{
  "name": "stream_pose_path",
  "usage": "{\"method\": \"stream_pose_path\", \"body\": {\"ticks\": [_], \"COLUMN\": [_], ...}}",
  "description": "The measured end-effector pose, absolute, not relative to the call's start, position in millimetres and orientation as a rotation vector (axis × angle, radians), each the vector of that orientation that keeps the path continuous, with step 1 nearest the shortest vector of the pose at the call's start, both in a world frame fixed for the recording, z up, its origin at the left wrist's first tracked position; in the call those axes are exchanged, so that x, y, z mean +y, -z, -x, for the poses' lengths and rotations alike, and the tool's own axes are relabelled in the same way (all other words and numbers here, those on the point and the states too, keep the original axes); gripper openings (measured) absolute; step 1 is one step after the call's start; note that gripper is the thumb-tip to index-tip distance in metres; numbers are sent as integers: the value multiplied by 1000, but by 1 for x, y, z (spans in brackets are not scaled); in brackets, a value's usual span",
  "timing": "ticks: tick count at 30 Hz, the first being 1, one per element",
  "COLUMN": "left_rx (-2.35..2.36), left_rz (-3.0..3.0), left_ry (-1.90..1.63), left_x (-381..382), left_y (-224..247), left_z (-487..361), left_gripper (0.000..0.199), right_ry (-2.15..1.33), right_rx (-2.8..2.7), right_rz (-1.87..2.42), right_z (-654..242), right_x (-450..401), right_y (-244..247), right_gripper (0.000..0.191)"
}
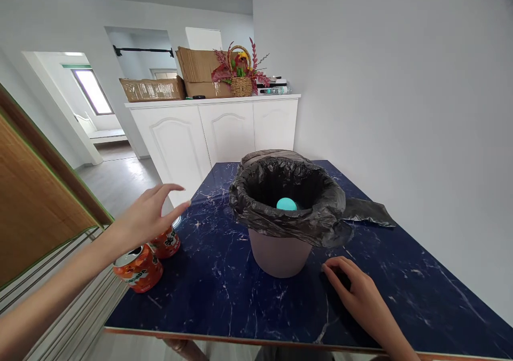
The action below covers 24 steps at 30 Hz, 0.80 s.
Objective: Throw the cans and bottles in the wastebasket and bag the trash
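Observation:
My left hand (150,214) hovers over two orange soda cans at the table's left edge, thumb and fingers spread with nothing between them. The nearer can (141,275) stands upright with its opened top showing. Partly behind my hand is the second can (167,244). In the middle of the table stands a pinkish-grey bin (279,254) lined with a black plastic bag (328,206) folded over its rim. Inside it shows a rounded turquoise object (286,204); its lower part is hidden. Right of the bin, my right hand (355,286) rests on the table, fingertips together, nothing visible in them.
The dark blue marbled table (224,307) meets a wall on the right. A flap of black plastic (368,213) lies behind the bin to the right. Wooden furniture (40,195) and a metal rack (86,297) stand at left. A white cabinet (232,131) carries cardboard boxes and a flower basket (241,86).

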<state>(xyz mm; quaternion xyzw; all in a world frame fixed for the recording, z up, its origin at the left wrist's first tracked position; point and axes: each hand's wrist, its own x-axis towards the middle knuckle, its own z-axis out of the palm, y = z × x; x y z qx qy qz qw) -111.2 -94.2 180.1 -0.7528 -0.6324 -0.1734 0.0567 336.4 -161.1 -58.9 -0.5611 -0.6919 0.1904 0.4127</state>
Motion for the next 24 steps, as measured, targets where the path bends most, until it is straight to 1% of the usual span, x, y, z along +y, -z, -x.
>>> {"method": "stream_pose_path", "body": {"ticks": [3, 5, 8, 11, 13, 15, 18, 20, 22, 24], "left_rx": [-2041, -2092, -2106, -2073, -2069, -2078, -1987, -1805, -1540, -1361], "left_rz": [2201, 2163, 2174, 2211, 2229, 2229, 2179, 2104, 2038, 2009], "left_ry": [201, 16, -120, -137, -133, -49, 309, 623, 925, 1123], "left_x": [-92, -93, -93, -92, -92, -95, -104, -113, -122, -130], "left_y": [-158, -149, -140, -136, -137, -142, -162, -181, -202, -220], "left_z": [143, 156, 167, 168, 162, 149, 120, 97, 73, 49], "left_gripper": [90, 94, 88, 74, 70, 67, 65, 65, 59, 54], "right_ry": [-460, -457, -455, -455, -457, -450, -439, -438, -445, -455], "right_rx": [-1744, -1741, -1732, -1729, -1732, -1735, -1731, -1730, -1734, -1737], "right_rz": [1404, 1402, 1406, 1407, 1409, 1409, 1409, 1404, 1401, 1398], "right_z": [-336, -336, -337, -337, -336, -336, -335, -335, -335, -335], "right_x": [-161, -161, -161, -161, -160, -160, -160, -161, -161, -161], "right_y": [59, 60, 62, 63, 63, 62, 61, 60, 60, 60], "right_gripper": [35, 36, 35, 35, 34, 34, 34, 35, 35, 35]}}
